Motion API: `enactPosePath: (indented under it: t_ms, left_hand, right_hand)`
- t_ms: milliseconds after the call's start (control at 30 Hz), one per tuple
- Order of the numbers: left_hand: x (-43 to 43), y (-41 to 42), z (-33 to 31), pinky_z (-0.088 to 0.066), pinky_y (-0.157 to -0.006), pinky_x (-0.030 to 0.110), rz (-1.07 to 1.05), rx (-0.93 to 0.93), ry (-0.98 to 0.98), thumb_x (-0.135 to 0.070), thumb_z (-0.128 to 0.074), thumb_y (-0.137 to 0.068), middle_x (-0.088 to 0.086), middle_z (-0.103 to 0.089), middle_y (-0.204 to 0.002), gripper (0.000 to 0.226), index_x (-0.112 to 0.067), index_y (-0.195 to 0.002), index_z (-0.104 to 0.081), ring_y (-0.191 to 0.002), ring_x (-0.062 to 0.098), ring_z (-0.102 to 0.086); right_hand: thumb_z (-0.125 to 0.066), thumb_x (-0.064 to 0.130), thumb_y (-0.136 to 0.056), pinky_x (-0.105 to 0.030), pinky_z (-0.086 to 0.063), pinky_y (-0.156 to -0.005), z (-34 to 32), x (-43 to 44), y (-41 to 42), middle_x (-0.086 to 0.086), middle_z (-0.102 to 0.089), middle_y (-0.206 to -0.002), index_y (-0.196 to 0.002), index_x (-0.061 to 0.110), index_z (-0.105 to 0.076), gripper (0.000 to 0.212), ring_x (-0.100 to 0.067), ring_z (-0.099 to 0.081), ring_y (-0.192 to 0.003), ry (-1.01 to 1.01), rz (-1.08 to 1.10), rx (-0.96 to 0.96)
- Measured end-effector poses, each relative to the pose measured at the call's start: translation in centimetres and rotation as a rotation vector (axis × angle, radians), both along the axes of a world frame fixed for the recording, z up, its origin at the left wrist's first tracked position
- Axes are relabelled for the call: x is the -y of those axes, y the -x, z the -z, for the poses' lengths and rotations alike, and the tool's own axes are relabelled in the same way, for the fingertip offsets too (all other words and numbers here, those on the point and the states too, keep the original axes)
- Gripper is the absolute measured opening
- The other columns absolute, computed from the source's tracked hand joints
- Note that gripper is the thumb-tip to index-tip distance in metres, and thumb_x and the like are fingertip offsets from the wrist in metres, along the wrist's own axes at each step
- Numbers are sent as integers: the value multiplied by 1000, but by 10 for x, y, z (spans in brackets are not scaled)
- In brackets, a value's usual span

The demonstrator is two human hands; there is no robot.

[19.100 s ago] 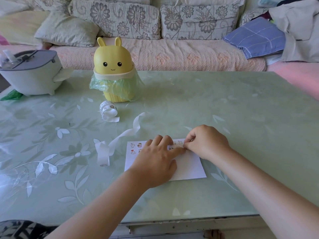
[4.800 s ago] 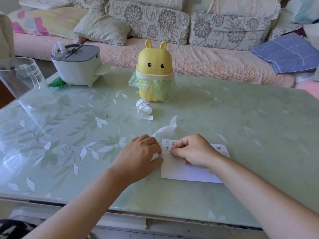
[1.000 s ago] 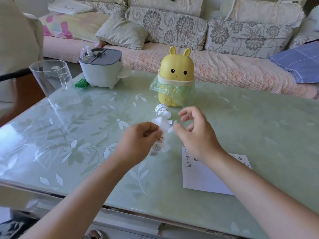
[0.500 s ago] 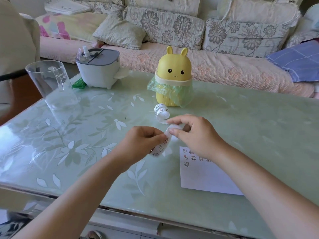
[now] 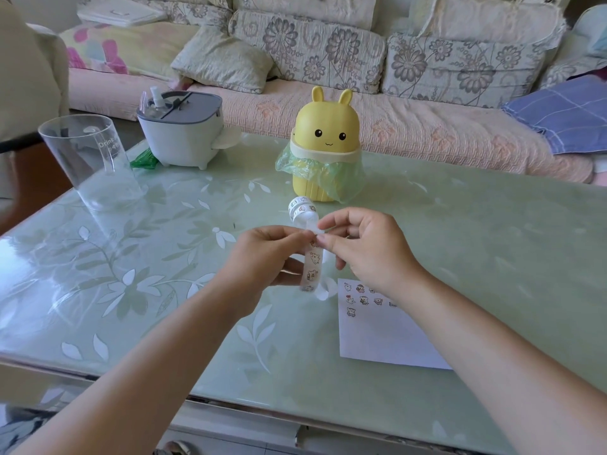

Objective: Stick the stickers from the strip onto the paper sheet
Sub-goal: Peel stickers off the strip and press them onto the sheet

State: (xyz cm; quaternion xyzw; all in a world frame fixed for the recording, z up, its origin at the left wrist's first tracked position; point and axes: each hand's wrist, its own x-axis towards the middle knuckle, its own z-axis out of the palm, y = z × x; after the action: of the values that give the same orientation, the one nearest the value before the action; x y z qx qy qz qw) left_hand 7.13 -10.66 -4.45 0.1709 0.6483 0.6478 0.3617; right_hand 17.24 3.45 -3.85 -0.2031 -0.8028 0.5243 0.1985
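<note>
Left grip [image 5: 262, 257] pinches top of sticker strip [image 5: 312, 267], held above desk [image 5: 460, 241]. Right grip [image 5: 368, 247] thumb-forefinger pinch at same spot, other fingers spread. Strip hangs down. Paper sheet [image 5: 387, 336] flat on desk under right wrist.

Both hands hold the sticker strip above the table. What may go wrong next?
1. The right hand pinches the top of the strip, which the left hand holds in the air; a peeled sticker may curl onto itself or tear.
2. The paper sheet lies unheld on the glossy table, so it may slide when a sticker is pressed on.
</note>
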Motion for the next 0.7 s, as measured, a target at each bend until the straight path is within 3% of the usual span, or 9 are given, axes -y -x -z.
enactPosePath:
  t_ms: [133,333,433,567,700]
  left_hand:
    - [-2,0,-1,-60,-68,36,12,7,16,-24,-65,-93,12,-73,-86,23,-3,-93,-73,-68,25,-66]
    - [-4,5,1,-58,-64,31,-59,22,14,-21,-66,-92,12,-71,-83,20,-1,-94,-72,-67,24,-66]
    - [-5,4,-1,-59,-64,32,-45,-13,22,-20,-65,-92,12,-71,-82,21,-1,-93,-72,-67,23,-67]
    - [-5,4,-3,-62,-69,36,-40,-33,40,-18,-63,-93,13,-71,-82,21,1,-93,-72,-70,25,-70]
    - [-8,5,-5,-62,-74,40,-66,-48,49,-14,-62,-91,14,-70,-80,18,2,-88,-72,-70,23,-71]
  right_hand:
    - [-81,24,-84,-21,-48,-65,6,-4,1,8,-74,-79,-91,27,-77,9,0,-57,-61,-185,22,1]
    - [-82,21,-83,-21,-53,-74,7,3,2,10,-75,-81,-95,26,-79,14,5,-59,-62,-204,61,-28]
    - [-82,23,-82,-19,-48,-69,8,3,2,12,-74,-80,-93,27,-80,11,6,-57,-60,-231,79,-27]
    - [-82,25,-83,-9,-36,-60,6,6,-1,29,-63,-64,-91,30,-81,9,9,-54,-57,-334,98,-44]
    - [-81,25,-84,-12,-36,-61,5,8,0,22,-69,-75,-94,30,-80,11,10,-54,-57,-392,97,-67]
